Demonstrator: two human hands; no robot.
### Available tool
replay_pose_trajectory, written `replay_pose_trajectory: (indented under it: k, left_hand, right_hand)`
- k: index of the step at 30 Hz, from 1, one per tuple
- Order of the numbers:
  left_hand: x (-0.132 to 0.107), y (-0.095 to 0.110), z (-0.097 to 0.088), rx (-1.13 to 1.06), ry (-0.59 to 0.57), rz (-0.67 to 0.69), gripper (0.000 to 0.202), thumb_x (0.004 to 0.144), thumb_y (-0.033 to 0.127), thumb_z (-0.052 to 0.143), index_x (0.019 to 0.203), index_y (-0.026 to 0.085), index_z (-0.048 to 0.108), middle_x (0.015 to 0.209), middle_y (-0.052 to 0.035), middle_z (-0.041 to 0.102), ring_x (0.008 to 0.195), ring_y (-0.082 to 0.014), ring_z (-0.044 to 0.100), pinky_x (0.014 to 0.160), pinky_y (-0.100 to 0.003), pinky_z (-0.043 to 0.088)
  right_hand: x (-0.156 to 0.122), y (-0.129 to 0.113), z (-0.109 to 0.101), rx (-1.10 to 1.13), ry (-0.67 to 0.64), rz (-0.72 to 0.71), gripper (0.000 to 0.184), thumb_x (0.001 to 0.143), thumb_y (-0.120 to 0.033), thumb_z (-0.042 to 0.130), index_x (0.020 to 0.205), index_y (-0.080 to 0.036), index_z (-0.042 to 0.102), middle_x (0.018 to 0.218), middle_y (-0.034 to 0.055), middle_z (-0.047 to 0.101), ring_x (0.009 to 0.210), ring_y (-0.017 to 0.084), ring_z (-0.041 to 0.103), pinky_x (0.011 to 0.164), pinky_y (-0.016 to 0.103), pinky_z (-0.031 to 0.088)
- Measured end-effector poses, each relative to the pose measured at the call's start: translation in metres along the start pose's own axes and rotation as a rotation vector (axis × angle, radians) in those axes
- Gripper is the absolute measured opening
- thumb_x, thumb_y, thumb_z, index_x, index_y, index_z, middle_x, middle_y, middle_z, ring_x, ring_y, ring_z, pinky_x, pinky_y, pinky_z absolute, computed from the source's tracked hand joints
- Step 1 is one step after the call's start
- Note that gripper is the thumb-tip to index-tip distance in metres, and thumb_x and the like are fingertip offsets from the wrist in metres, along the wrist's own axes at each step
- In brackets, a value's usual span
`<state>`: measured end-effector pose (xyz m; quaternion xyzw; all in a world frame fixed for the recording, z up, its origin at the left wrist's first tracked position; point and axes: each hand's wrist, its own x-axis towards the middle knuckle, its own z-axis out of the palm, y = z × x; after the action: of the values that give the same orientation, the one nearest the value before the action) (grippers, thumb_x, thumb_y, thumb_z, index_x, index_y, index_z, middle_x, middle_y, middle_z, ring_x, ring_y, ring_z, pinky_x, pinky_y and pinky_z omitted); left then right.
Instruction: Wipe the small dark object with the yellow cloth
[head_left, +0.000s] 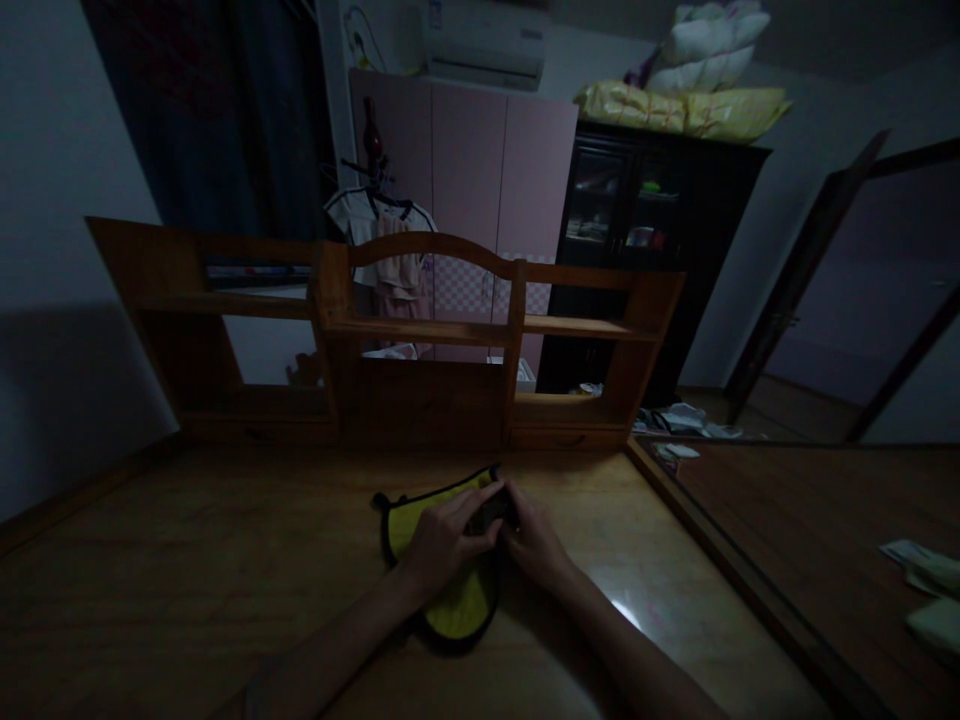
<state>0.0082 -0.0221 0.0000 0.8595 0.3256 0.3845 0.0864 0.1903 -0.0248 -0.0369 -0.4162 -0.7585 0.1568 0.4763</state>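
Observation:
A flat yellow fabric item with black edging (461,605) lies on the wooden desk top (300,560). It could be a pouch, but the dim light leaves its kind unclear. My left hand (444,535) rests over its middle, with bent fingers reaching to the right. My right hand (536,540) comes in from the right, and its fingertips meet those of the left. Between the fingers of both hands is a small dark piece (491,512) near the item's upper right edge. Whether this piece is attached to the fabric is hidden.
A wooden shelf unit (420,330) runs along the back of the desk. A raised wooden edge (720,545) bounds the right side. Beyond are a pink wardrobe (465,170), a black cabinet (667,220) and papers (930,570) on the right.

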Motion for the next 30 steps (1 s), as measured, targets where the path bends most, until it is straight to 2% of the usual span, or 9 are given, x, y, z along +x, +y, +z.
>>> replay_pose_trajectory:
  k: [5,10,15,22,30]
  left_hand:
    - [0.000,-0.003,0.001,0.013,-0.004,0.000,0.054,0.087,0.030,0.063,0.137,0.032,0.045,0.122,-0.0003,0.065,0.106,-0.0184,0.065,0.096,-0.030,0.051]
    - [-0.001,-0.005,0.004,0.029,0.042,0.001,0.054,0.085,0.032,0.065,0.136,0.032,0.047,0.124,0.0007,0.064,0.107,-0.0183,0.064,0.096,-0.029,0.051]
    - [-0.002,-0.005,0.003,0.042,0.032,-0.008,0.051,0.086,0.033,0.064,0.134,0.032,0.049,0.121,0.0007,0.066,0.105,-0.0179,0.065,0.097,-0.029,0.051]
    - [-0.002,-0.005,0.002,0.031,0.026,-0.002,0.052,0.086,0.031,0.064,0.135,0.033,0.048,0.119,0.0003,0.066,0.104,-0.0179,0.066,0.095,-0.029,0.051]
    - [-0.001,-0.005,0.001,0.012,0.020,0.001,0.052,0.085,0.031,0.064,0.135,0.033,0.048,0.121,0.0005,0.066,0.106,-0.0181,0.065,0.094,-0.029,0.052]
  right_hand:
    - [0.003,-0.004,-0.001,0.013,-0.002,0.022,0.055,0.075,-0.006,0.047,0.128,-0.020,0.048,0.109,0.0076,0.065,0.096,0.021,0.061,0.084,0.035,0.051]
    - [0.005,-0.004,-0.002,-0.005,0.011,0.019,0.061,0.071,-0.002,0.046,0.129,-0.020,0.048,0.116,0.0090,0.064,0.104,0.021,0.060,0.090,0.037,0.050]
    - [0.005,-0.006,-0.004,-0.013,0.023,0.026,0.057,0.072,-0.001,0.045,0.125,-0.020,0.051,0.117,0.0088,0.064,0.106,0.021,0.060,0.093,0.037,0.049]
    - [0.006,-0.010,-0.006,0.011,0.013,0.016,0.053,0.074,-0.001,0.045,0.123,-0.020,0.053,0.113,0.0082,0.064,0.103,0.021,0.060,0.090,0.037,0.049]
    - [0.006,-0.011,-0.005,0.019,0.017,0.002,0.052,0.069,0.001,0.045,0.116,-0.019,0.054,0.106,0.0066,0.064,0.095,0.020,0.060,0.082,0.031,0.049]
